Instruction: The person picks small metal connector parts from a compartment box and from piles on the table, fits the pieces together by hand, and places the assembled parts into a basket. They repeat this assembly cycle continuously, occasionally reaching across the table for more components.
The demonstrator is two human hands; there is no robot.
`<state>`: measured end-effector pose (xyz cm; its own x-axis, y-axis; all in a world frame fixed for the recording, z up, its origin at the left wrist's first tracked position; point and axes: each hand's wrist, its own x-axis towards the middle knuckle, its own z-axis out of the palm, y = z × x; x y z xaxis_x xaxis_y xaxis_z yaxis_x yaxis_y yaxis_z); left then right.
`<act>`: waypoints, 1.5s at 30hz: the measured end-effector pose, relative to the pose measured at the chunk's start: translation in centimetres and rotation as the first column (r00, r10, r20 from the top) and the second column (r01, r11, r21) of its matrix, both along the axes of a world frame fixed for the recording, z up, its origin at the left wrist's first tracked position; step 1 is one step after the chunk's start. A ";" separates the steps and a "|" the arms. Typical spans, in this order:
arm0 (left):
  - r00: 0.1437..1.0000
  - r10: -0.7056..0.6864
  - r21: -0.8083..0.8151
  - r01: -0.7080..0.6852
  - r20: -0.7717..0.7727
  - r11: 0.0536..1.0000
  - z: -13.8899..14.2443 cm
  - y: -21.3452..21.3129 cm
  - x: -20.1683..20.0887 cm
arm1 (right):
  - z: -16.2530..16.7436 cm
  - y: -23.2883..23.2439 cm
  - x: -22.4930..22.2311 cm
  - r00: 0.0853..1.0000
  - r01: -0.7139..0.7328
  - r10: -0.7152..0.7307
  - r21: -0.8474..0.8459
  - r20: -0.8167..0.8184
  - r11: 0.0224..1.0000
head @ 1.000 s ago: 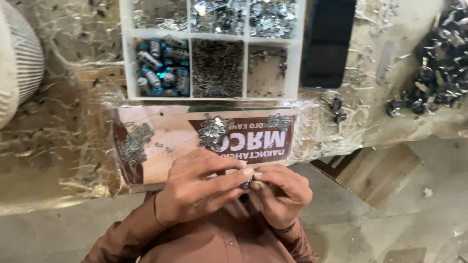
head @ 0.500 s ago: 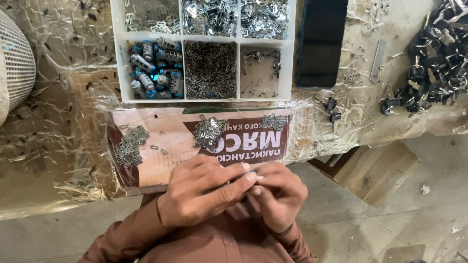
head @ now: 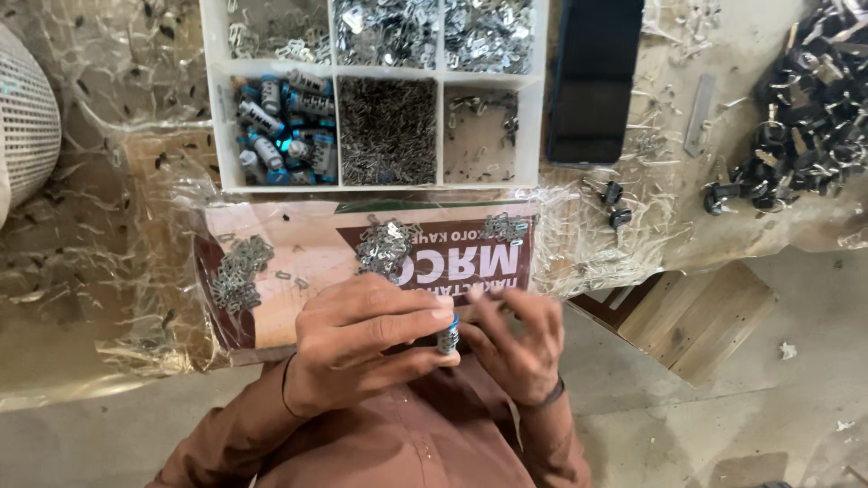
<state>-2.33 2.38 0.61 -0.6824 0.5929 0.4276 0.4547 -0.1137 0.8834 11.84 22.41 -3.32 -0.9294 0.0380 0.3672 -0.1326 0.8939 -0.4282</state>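
Two bare hands meet close to the body, just below the near edge of the desk (head: 108, 361); the left hand (head: 362, 348) is curled, its thumb and forefinger pinched on a small silver cylinder with a blue end (head: 448, 338); the right hand (head: 515, 348) is loosely cupped beside it, fingertips touching the same cylinder from the other side, fingers bent rather than spread; brown sleeves (head: 271, 434) cover both forearms.

Just beyond the hands lies a flat cardboard sheet under clear plastic wrap (head: 298, 244); on it rest three small heaps of metal clips (head: 387, 246), one at the left, one in the middle, one at the right.

Farther out sits a white compartment tray (head: 213, 126); one compartment holds more silver and blue cylinders (head: 285, 126), the next a mass of thin dark pins (head: 387, 131), the upper ones shiny metal parts.

To the right of the tray lies a dark phone (head: 592, 81); farther right, a pile of black parts (head: 805, 117).
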 end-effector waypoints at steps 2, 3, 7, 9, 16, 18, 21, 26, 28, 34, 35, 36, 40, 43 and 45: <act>1.000 -0.009 0.003 0.009 0.000 1.000 0.0 0.2 0.0 | -0.7 0.5 0.5 0.992 -0.114 0.108 -0.102 -0.063 0.988; 1.000 -0.012 0.005 0.012 0.002 1.000 0.0 0.3 0.0 | -0.9 0.4 1.0 0.992 -0.126 0.120 -0.220 -0.037 0.967; 0.999 -0.033 -0.010 0.032 -0.031 0.999 0.0 0.3 0.2 | -1.0 -1.1 2.4 0.996 0.023 -0.091 -0.920 -0.013 0.390; 0.999 -0.022 0.000 0.022 -0.025 1.000 0.0 0.4 0.3 | -0.6 -2.1 2.2 0.974 0.045 -0.214 -0.987 0.078 -0.156; 0.999 -0.034 -0.041 0.034 -0.014 0.999 0.2 -0.1 0.4 | 2.9 -3.7 -0.8 0.954 0.206 -0.294 -0.595 -0.053 0.777; 0.999 -0.030 -0.040 0.029 -0.026 0.999 0.3 -0.3 0.3 | 3.8 -3.4 -1.3 0.976 0.127 -0.207 -0.609 -0.063 0.783; 1.000 -0.019 -0.051 0.019 0.004 0.999 0.3 -0.5 0.4 | 4.4 -3.3 -1.7 0.980 0.060 -0.155 -0.556 -0.124 0.829; 1.000 -0.012 -0.051 0.012 -0.009 0.999 0.3 -0.7 0.7 | 4.3 -3.1 -1.7 0.984 0.019 -0.117 -0.581 -0.131 0.813; 1.000 -0.016 -0.048 0.015 -0.013 0.999 0.3 -0.8 0.7 | 4.2 -3.0 -1.6 0.988 0.026 -0.114 -0.616 -0.103 0.787; 1.000 -0.027 -0.052 0.026 -0.003 0.998 0.2 -0.7 0.6 | 4.1 -2.8 -1.8 0.988 -0.001 -0.090 -0.596 -0.123 0.803; 1.000 -0.028 -0.055 0.028 -0.002 0.998 0.2 -0.7 0.6 | 4.2 -2.9 -1.9 0.987 -0.003 -0.093 -0.588 -0.133 0.809; 1.000 -0.030 -0.057 0.030 0.001 0.998 0.2 -0.7 0.6 | 4.2 -2.9 -1.9 0.985 -0.003 -0.096 -0.579 -0.141 0.815; 0.999 -0.020 -0.076 0.018 -0.035 0.997 0.1 -0.6 0.7 | 4.2 -3.1 -2.0 0.977 0.020 -0.116 -0.471 -0.177 0.882; 0.999 -0.013 -0.082 0.009 -0.046 0.997 -0.1 -0.7 0.7 | 3.9 -2.7 -1.5 0.988 -0.047 -0.016 -0.387 -0.157 0.921; 0.998 -0.025 -0.079 0.021 -0.053 0.997 -0.1 -0.8 0.7 | 3.7 -2.4 -0.9 0.999 0.049 -0.048 -0.659 0.020 0.750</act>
<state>-1.63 1.57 0.47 -0.6457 0.6414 0.4144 0.4995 -0.0556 0.8645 10.97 20.00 0.41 -0.9202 0.3150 0.2325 -0.0958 0.3946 -0.9138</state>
